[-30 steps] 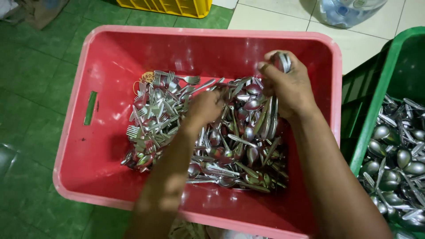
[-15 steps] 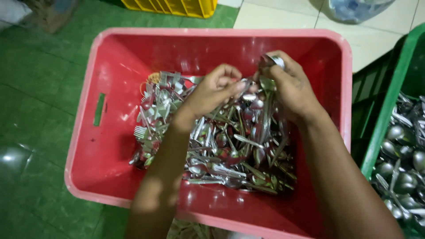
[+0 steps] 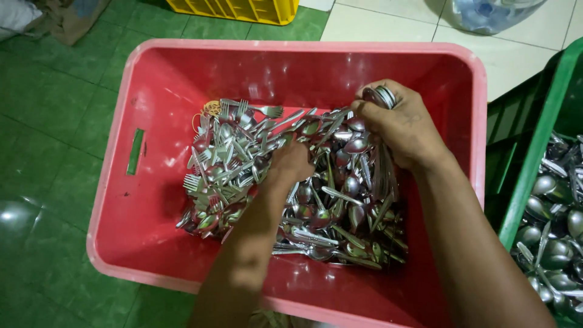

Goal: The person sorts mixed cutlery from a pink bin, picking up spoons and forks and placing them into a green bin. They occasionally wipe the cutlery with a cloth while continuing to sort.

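My right hand (image 3: 404,127) squeezes a bunch of shiny spoons (image 3: 384,97). My left hand (image 3: 290,161) digs into the silver pile (image 3: 291,182) in the red bin (image 3: 139,200); its grip I cannot tell.

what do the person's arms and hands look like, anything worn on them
Both forearms are bare up to the frame edge, with no sleeves in view. The left hand and right hand wear no gloves, and no watch, ring or bracelet shows on the wrists or fingers.

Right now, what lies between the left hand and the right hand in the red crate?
In the head view, spoons of the cutlery pile lie between the left hand and the right hand in the red crate.
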